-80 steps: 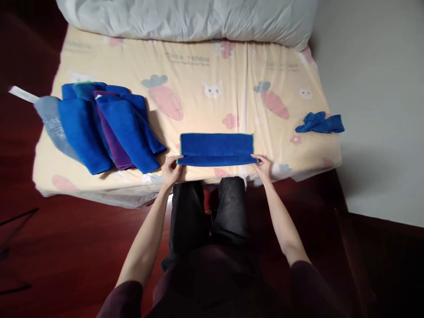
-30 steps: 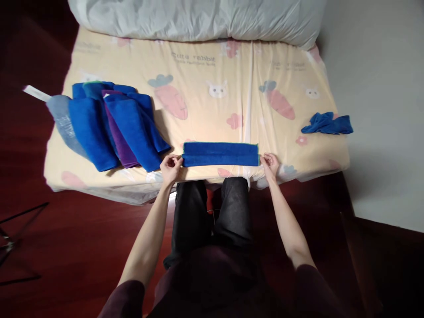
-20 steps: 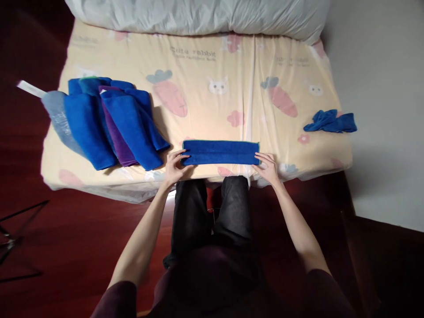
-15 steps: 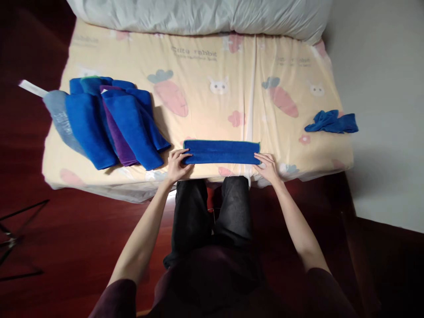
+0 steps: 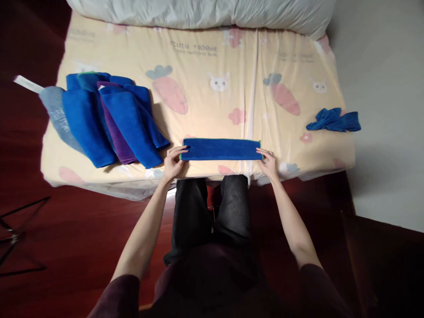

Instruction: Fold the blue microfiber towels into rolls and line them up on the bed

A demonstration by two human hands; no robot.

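Note:
A blue towel (image 5: 221, 149) with green edging is folded into a long narrow strip close to the bed's front edge. My left hand (image 5: 174, 162) pinches its left end, thumb below and fingers on top. At the opposite end, my right hand (image 5: 267, 163) grips the right corner between thumb and fingers. To the left of my left hand lies an overlapping pile of folded towels, with a blue towel (image 5: 129, 123) on top, a purple towel (image 5: 122, 148) under it and a grey towel (image 5: 57, 112) at the outer side.
A crumpled blue cloth (image 5: 334, 120) lies at the bed's right side. The bed (image 5: 205, 101) has a yellow sheet printed with carrots and rabbits. A white quilt (image 5: 205, 15) runs along the far side. Black stand legs (image 5: 13, 238) are on the red floor at left.
The towel strip has become slightly narrower, its near edge now farther from me. Both hands have shifted from lying over its ends to pinching the near corners. The view has tilted slightly.

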